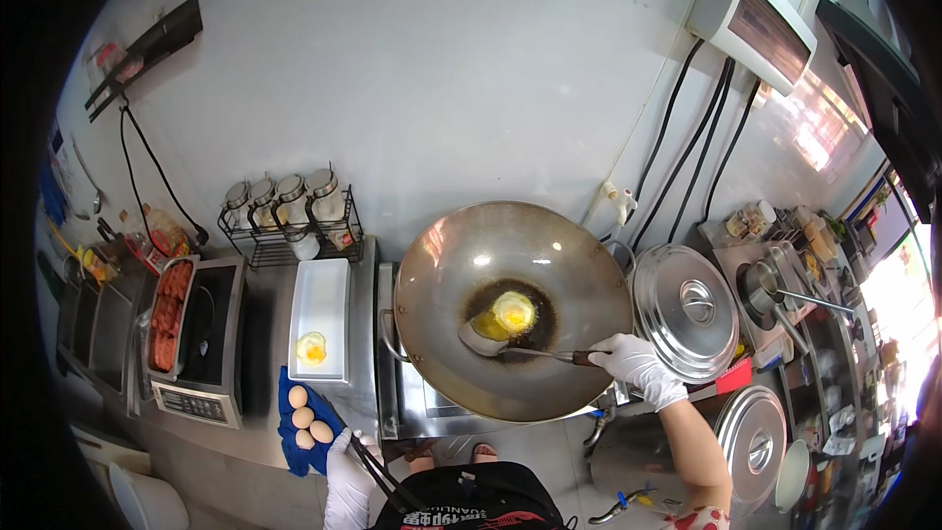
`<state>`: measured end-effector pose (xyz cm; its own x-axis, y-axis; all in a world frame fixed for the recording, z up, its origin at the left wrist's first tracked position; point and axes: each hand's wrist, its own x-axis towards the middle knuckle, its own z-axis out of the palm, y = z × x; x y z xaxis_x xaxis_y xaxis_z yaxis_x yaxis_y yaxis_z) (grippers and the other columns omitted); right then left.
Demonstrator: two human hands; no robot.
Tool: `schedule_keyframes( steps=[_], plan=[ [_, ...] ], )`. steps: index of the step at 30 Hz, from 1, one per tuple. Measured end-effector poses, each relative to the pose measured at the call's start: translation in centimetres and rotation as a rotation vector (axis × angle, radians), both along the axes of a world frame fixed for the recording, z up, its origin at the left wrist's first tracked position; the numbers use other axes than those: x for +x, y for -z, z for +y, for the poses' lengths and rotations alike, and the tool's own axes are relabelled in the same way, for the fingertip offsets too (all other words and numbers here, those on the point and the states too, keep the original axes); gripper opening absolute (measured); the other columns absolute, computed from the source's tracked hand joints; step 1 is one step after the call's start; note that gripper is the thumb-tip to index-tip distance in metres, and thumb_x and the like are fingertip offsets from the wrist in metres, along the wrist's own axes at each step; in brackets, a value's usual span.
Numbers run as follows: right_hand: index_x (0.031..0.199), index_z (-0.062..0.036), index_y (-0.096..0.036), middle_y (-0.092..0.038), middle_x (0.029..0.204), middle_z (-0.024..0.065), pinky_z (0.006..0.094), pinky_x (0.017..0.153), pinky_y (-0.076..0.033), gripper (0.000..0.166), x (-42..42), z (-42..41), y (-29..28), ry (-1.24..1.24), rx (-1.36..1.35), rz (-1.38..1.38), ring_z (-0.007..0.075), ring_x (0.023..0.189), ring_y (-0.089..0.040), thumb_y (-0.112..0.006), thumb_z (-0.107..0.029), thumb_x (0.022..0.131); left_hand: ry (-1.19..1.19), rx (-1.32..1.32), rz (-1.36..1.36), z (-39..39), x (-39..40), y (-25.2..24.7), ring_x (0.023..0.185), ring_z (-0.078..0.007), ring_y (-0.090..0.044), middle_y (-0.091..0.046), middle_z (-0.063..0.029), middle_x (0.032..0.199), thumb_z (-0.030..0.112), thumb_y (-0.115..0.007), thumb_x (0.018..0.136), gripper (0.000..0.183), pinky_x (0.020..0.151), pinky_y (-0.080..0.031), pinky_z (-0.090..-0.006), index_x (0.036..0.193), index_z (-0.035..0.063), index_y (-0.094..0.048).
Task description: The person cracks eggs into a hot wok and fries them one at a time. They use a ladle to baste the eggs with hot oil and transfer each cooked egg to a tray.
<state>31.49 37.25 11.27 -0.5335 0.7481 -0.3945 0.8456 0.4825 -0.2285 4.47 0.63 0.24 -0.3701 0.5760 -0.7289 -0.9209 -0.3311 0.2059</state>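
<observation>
My right hand [640,366], in a white glove, grips the wooden handle of a wok spatula [482,339]. The spatula's blade rests low in a large steel wok [441,272], against the oil and close beside a frying egg [514,312] with a yellow yolk. In a white glove too, my left hand [349,478] holds long dark sticks [372,462] that look like chopsticks, at the counter's front edge. Just beyond it, several brown eggs [302,418] lie on a blue cloth [293,460]. A fried egg [311,348] sits at the near end of a white rectangular tray [320,291].
Left of the tray stands an induction cooker [210,316], with a metal pan of reddish meat [169,316] on it. A wire rack [265,254] holds several seasoning jars. Lidded steel pots [684,309] crowd the wok's right side. Black cables [666,125] run down the wall.
</observation>
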Motion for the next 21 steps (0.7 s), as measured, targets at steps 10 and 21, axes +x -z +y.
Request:
schedule_keyframes(
  steps=[10, 21],
  plan=[
    [0.093, -0.0192, -0.069, -0.066, 0.072, 0.0098, 0.0418, 0.059, -0.05, 0.023, -0.7, -2.8, 3.9, -0.069, 0.431, 0.221, 0.0305, 0.066, -0.063, -0.059, -0.036, 0.082, -0.019, 0.034, -0.029, -0.2, 0.3, -0.4, 0.055, -0.0141, -0.045, -0.052, -0.0018, 0.067, 0.028, -0.05, 0.089, 0.019, 0.048, -0.036, -0.0254, 0.08, 0.0109, -0.052],
    [0.101, -0.0181, -0.07, -0.067, 0.088, 0.0148, 0.0369, 0.075, -0.05, 0.027, 2.5, -4.5, 2.8, 0.332, -0.055, 0.281, 0.031, 0.08, -0.065, -0.059, -0.035, 0.083, -0.021, 0.015, -0.008, -0.2, 0.5, 0.0, 0.055, -0.0137, -0.044, -0.05, -0.0007, 0.067, 0.028, -0.048, 0.09, 0.02, 0.049, -0.036, -0.0251, 0.08, 0.0114, -0.051]
  ],
)
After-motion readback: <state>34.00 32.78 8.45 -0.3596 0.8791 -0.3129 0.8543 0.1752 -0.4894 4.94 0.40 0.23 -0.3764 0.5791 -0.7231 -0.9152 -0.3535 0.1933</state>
